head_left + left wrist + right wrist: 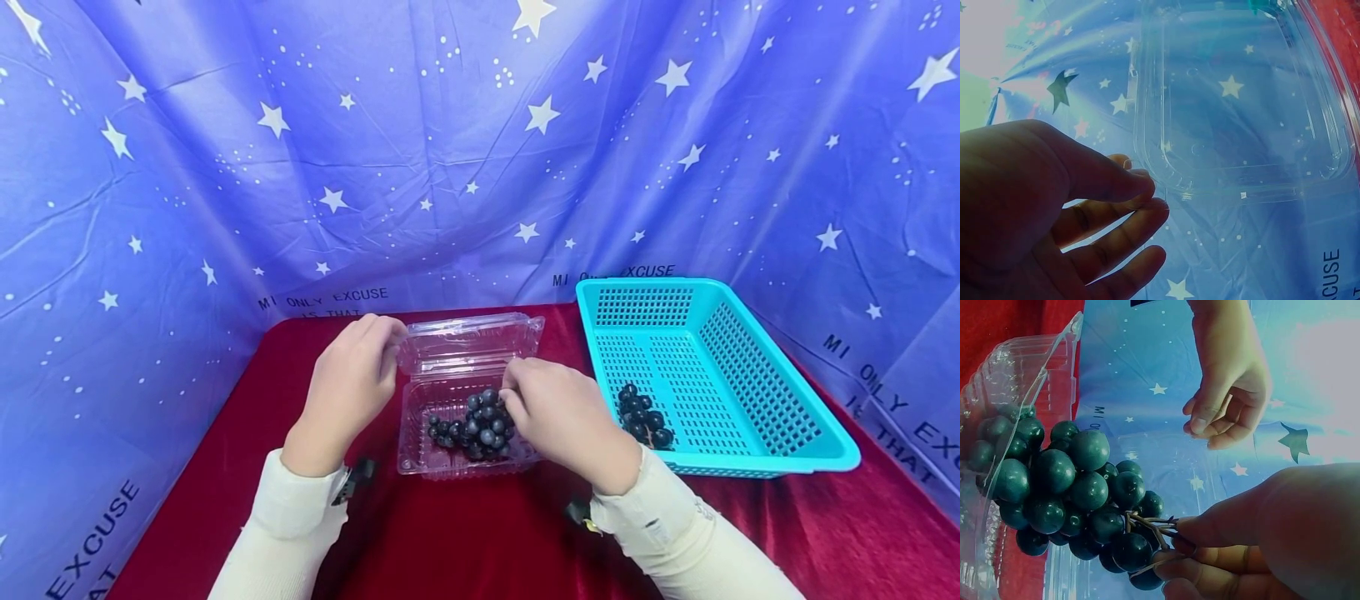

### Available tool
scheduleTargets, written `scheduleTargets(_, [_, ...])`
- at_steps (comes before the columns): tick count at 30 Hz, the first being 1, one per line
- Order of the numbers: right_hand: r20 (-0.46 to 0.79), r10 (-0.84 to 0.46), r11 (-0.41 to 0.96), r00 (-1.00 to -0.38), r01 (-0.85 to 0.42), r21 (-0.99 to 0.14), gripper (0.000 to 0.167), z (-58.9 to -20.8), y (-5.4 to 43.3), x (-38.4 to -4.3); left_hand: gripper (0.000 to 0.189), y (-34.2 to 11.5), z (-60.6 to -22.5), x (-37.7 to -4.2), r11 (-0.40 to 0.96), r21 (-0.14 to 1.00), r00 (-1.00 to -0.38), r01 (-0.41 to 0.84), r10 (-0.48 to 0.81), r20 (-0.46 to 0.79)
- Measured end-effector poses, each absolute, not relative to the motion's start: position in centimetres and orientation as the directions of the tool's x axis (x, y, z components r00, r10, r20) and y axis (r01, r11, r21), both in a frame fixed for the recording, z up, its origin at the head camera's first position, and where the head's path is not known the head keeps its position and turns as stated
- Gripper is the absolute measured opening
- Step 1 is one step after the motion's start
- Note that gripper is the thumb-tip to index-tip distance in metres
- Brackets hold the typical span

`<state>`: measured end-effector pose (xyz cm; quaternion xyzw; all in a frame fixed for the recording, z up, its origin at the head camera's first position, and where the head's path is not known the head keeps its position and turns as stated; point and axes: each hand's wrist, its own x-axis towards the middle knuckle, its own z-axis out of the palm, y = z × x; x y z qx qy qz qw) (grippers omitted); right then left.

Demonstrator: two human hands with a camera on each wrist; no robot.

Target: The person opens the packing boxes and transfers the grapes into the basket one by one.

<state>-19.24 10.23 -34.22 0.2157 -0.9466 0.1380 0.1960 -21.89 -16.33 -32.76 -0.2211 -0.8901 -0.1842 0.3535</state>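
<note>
A clear plastic clamshell box (411, 461) stands on the red cloth with its lid (472, 340) raised at the back. In the head view my left hand (351, 390) is at the lid's left edge; the left wrist view shows thumb and fingertips pinching the lid's corner. A bunch of dark grapes (487, 427) is in the box's base, partly behind my right hand (558, 417). In the right wrist view that hand's thumb and fingers pinch the brown stem (1150, 526) of the bunch (1072, 481).
To the right stands a turquoise plastic basket (813, 442) with a smaller bunch of dark grapes (641, 417) in its near left corner. Red cloth (465, 542) covers the table. A blue star-patterned curtain (450, 167) closes off the back and sides.
</note>
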Motion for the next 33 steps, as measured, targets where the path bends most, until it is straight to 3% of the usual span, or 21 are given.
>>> scheduleTargets(33, [0.471,-0.334,0.827,-0.817,-0.493,-0.268,0.008,-32.4,11.3,-19.0,0.019,-16.3,-32.9,-22.0,0.826,0.159,-0.632,0.540,0.274,0.724])
